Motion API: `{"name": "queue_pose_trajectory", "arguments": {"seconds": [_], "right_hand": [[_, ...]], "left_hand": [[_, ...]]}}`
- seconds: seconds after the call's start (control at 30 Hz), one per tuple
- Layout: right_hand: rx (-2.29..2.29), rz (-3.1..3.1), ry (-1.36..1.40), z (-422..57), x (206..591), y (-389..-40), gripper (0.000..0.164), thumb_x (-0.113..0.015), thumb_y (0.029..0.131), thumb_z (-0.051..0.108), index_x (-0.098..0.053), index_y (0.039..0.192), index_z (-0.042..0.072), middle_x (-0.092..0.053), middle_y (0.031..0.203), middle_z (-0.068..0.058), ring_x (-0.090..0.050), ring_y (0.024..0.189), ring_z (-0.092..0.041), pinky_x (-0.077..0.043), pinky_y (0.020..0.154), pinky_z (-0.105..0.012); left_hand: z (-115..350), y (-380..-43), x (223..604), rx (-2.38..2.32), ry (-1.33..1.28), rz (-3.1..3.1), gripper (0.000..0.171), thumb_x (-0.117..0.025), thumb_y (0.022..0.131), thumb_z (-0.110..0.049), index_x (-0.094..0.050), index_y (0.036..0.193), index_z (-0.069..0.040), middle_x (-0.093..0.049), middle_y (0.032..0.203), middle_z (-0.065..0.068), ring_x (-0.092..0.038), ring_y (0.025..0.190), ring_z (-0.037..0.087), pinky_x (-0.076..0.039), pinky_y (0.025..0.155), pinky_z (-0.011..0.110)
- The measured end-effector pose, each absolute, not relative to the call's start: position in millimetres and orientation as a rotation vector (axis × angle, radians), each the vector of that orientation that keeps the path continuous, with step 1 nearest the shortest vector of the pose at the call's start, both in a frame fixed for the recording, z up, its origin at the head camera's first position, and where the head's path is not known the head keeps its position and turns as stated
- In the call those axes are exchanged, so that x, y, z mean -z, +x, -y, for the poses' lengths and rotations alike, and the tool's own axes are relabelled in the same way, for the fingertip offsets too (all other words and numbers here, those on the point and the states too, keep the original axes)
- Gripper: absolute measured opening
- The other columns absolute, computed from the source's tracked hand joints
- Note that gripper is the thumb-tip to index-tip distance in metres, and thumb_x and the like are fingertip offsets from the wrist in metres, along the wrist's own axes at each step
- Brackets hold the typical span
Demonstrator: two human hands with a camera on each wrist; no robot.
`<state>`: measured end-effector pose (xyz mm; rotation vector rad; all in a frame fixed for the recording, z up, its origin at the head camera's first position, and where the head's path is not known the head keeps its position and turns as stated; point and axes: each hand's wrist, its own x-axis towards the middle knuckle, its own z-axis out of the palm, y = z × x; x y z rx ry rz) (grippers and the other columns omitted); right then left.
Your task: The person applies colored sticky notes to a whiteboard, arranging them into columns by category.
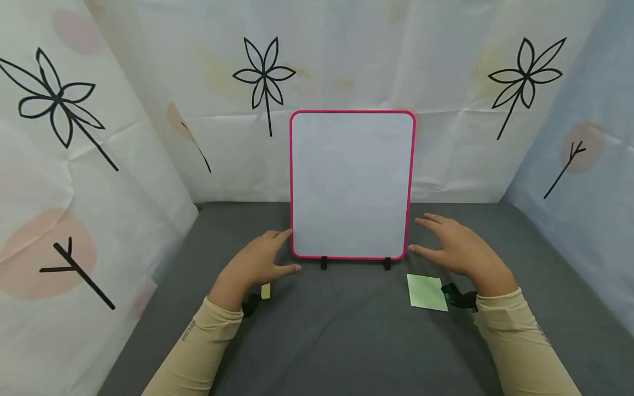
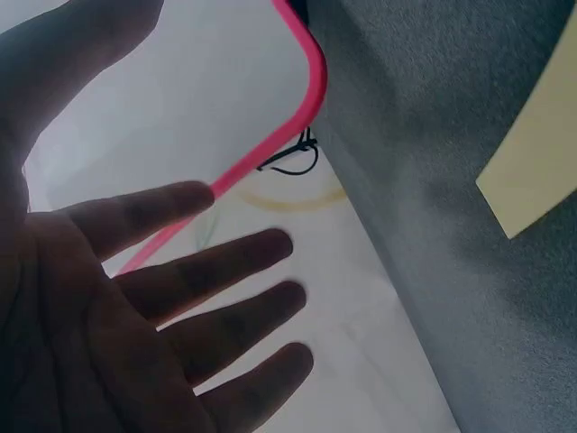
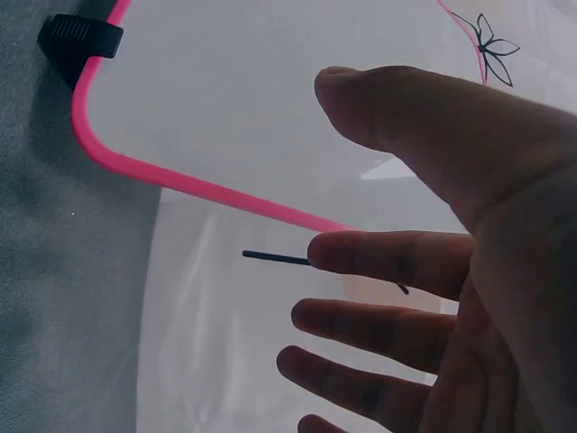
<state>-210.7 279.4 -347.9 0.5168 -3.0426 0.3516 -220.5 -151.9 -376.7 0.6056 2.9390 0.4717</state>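
Note:
A whiteboard (image 1: 353, 184) with a pink frame stands upright on two black feet (image 1: 324, 263) at the middle of the grey table. My left hand (image 1: 260, 261) is beside its lower left edge, fingers spread; in the left wrist view the fingers (image 2: 225, 262) overlap the pink frame. On the other side, my right hand (image 1: 460, 250) is held near the lower right edge with thumb and fingers apart. Its thumb (image 3: 397, 104) and fingers (image 3: 388, 253) are extended in the right wrist view. Neither palm holds anything.
A light green sticky note (image 1: 427, 292) lies on the grey table (image 1: 342, 335) near my right wrist. Partly hidden by my left hand is a yellow sticky note (image 1: 266, 291). Behind and at both sides hangs a white cloth (image 1: 346, 55) with drawn flowers.

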Motion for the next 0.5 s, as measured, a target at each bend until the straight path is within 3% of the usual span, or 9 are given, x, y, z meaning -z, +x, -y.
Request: {"name": "queue_pose_trajectory", "arguments": {"seconds": [0.13, 0.33, 0.5], "right_hand": [[-0.403, 2.993, 0.551, -279.7, 347.3, -205.5, 0.063, -0.072, 0.101, 0.042, -0.059, 0.149, 0.002, -0.052, 0.156, -0.027, -0.049, 0.144, -0.050, -0.042, 0.114, -0.070], [-0.462, 2.943, 0.645, -282.8, 355.4, -191.3, 0.053, -0.075, 0.100, 0.036, -0.067, 0.140, 0.002, -0.064, 0.144, -0.021, -0.059, 0.136, -0.044, -0.049, 0.109, -0.065], [-0.502, 2.941, 0.704, -291.9, 363.5, -173.4, 0.047, -0.079, 0.097, 0.031, -0.072, 0.132, 0.002, -0.070, 0.134, -0.016, -0.066, 0.126, -0.040, -0.055, 0.101, -0.061]], "left_hand": [[143.6, -215.9, 378.8, -0.480, 0.628, -2.908, 0.078, -0.077, 0.096, -0.048, -0.050, 0.158, -0.008, -0.059, 0.151, 0.017, -0.060, 0.138, 0.035, -0.050, 0.113, 0.054], [123.4, -205.7, 378.7, -0.525, 0.786, -2.849, 0.061, -0.078, 0.097, -0.039, -0.063, 0.144, -0.003, -0.067, 0.142, 0.013, -0.062, 0.135, 0.030, -0.051, 0.112, 0.050], [93.5, -201.1, 378.1, -0.554, 1.077, -2.810, 0.053, -0.078, 0.097, -0.037, -0.067, 0.137, -0.003, -0.071, 0.130, 0.012, -0.069, 0.119, 0.026, -0.057, 0.102, 0.045]]}}
